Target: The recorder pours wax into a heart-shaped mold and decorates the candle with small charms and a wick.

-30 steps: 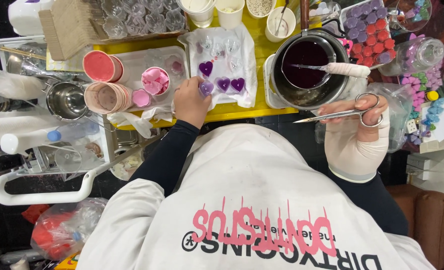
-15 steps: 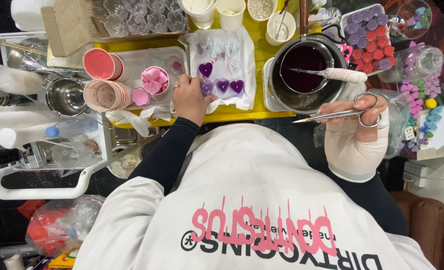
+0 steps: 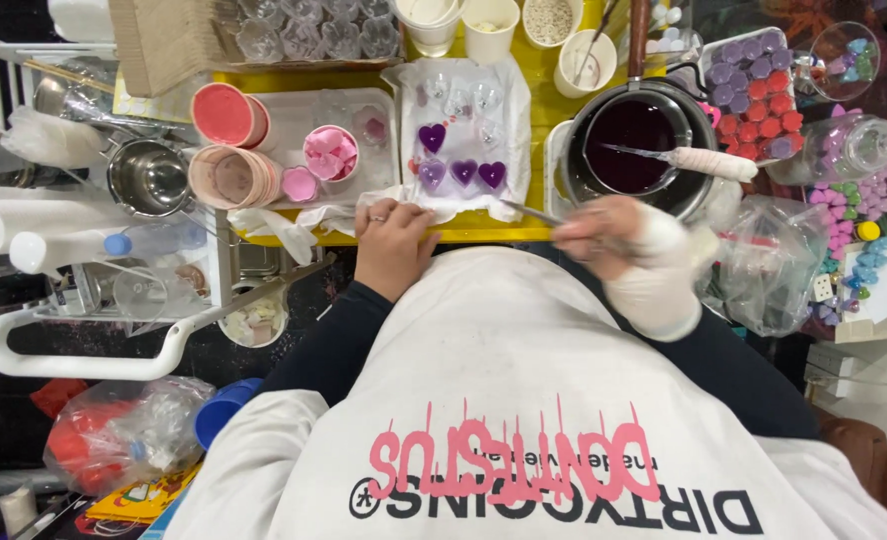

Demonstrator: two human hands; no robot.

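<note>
Far off to the left of my left hand stand a steel bowl and a stack of pink cups, with a cup of pink hearts closer in. My left hand rests at the near edge of the yellow surface, fingers loosely curled and holding nothing, its knuckles just touching the white cloth. Just beyond those fingers, on the cloth, sit the purple heart candles in their small clear cups: one behind, three in a row in front.

To the right of the hearts, my right hand, wrapped in a white bandage, is closed around the scissors; it is blurred, but the thin blades point left toward the row of hearts. Behind this hand sits the pot of dark purple wax with a wrapped-handle tool lying across its rim.

As I judge it, doing this well means steadying a cup with my free left hand, bringing the blade tips in low and slow, and keeping my right wrist clear of the pot.
</note>
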